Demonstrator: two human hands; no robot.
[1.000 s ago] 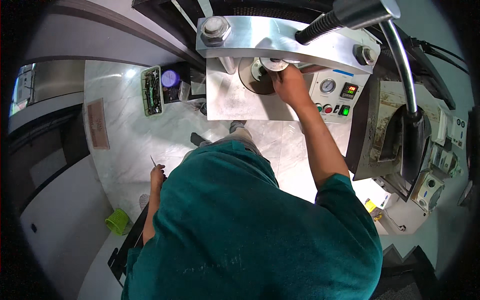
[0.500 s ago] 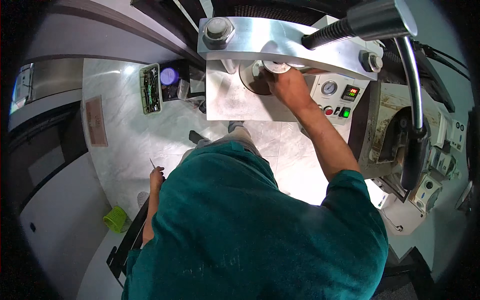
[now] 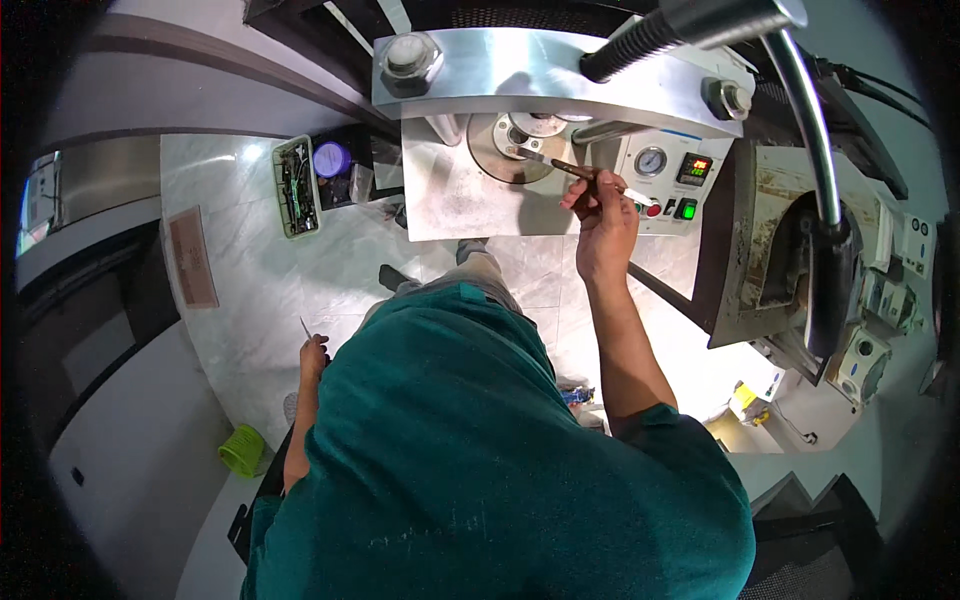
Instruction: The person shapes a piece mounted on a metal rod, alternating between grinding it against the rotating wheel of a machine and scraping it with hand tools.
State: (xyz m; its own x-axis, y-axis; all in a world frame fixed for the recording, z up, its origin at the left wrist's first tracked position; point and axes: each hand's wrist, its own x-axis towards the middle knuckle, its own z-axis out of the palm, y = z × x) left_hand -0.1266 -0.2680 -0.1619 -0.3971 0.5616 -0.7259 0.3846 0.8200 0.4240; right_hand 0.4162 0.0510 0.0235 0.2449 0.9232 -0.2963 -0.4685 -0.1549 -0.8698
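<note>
My right hand grips a slender tool with a brown handle, perhaps a brush, in front of the control panel. Its metal tip reaches a small round metal fitting on a round plate under the press's silver crossbar. Beside the fitting the white press top is stained. The panel carries a gauge, a lit display and buttons. Low at my left side, my left hand is closed on a thin pointed tool, its kind unclear.
A long lever rises over a dirty machine at my right. Left of the press stand a tool tray and a purple-lidded tub. A green basket stands at lower left, a brown mat on the floor.
My right hand has drawn back and rightward from under the crossbar and turned, so the slender tool in it now shows. My left hand has hardly moved.
</note>
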